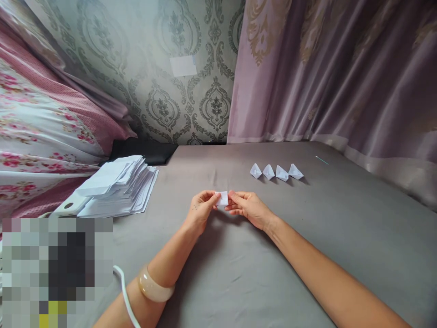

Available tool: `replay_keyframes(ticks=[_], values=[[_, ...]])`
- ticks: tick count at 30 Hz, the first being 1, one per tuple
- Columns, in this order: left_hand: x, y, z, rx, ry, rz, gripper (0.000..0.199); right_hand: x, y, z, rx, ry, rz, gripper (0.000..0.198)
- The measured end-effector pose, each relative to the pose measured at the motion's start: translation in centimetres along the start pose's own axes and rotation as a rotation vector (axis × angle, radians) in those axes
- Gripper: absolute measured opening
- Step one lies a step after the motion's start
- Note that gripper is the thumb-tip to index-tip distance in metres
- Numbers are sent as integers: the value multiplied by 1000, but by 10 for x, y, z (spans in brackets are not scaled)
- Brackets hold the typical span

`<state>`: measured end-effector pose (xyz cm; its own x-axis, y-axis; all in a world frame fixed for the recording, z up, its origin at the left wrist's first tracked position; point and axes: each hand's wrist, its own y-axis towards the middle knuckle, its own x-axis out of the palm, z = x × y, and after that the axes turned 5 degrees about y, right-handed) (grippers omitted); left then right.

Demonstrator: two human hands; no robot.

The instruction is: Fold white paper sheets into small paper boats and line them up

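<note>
Between my two hands, a little above the grey cloth surface point(293, 246), is a small folded square of white paper point(222, 199). My left hand point(204, 206) pinches its left side, thumb on the front face and fingers curled behind. At the right edge, my right hand point(248, 207) grips the folded paper between thumb and fingers. Beyond my right hand, several small folded paper boats point(268, 171) stand in a row. Fine creases on the held paper are too small to make out.
A thick stack of white paper sheets point(119, 187) lies at the left, near a black flat item point(143, 151). A white cord point(124, 291) crosses by my left forearm. One thin green stick point(322, 160) lies at the far right. Curtains point(290, 91) hang behind.
</note>
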<state>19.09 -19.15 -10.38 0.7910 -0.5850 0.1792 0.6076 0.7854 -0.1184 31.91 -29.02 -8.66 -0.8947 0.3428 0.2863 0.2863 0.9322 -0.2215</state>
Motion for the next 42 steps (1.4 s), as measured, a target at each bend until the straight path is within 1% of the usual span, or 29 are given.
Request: replay_keyframes(ticks=[1, 3, 5, 6, 8, 11, 13, 15, 17, 20, 21, 23, 26, 30, 32, 34, 37, 40, 42], values=[[0, 1, -1, -12, -29, 32, 32, 2, 0, 2, 3, 2, 7, 38], [1, 1, -3, -30, -92, 56, 34, 7, 0, 5, -10, 3, 28, 37], [2, 1, -2, -58, -133, 31, 34, 8, 1, 7, -39, -4, 65, 35], [2, 1, -1, -83, -127, -2, 32, 6, 2, 7, -61, -34, 79, 33], [0, 0, 2, -152, -53, -92, 29, 0, 4, 5, -114, -172, 67, 27], [-4, -2, 5, -221, 156, -246, 25, -18, 7, -1, -192, -503, -60, 23], [-5, -3, 5, -215, 306, -320, 25, -29, 8, -5, -242, -709, -136, 23], [-6, -5, 4, -153, 432, -339, 29, -36, 9, -7, -299, -860, -156, 23], [-5, -6, 3, -10, 536, -316, 30, -37, 10, -6, -340, -925, -134, 22], [-3, -7, 1, 276, 681, -295, 23, -31, 12, -2, -350, -875, -57, 19], [-3, -7, 0, 343, 728, -304, 21, -28, 14, 0, -346, -844, -30, 17], [-3, -6, -2, 413, 804, -313, 19, -24, 17, 4, -338, -801, -1, 14], [-7, -3, -5, 419, 849, -322, 18, -23, 22, 12, -363, -827, 5, 13], [-11, 1, -5, 399, 846, -353, 16, -26, 25, 22, -492, -976, 64, 9], [-12, 3, -4, 409, 858, -358, 16, -26, 20, 25, -542, -1029, 46, 13], [-13, 4, -3, 430, 866, -362, 16, -25, 12, 26, -572, -1076, -4, 21], [-12, 3, -3, 448, 873, -363, 14, -23, -4, 25, -587, -1153, -17, 30], [-11, 2, -2, 421, 881, -344, 13, -21, -16, 24, -566, -1224, 12, 31], [-11, 2, -1, 403, 880, -327, 13, -20, -20, 23, -556, -1262, 3, 31]])
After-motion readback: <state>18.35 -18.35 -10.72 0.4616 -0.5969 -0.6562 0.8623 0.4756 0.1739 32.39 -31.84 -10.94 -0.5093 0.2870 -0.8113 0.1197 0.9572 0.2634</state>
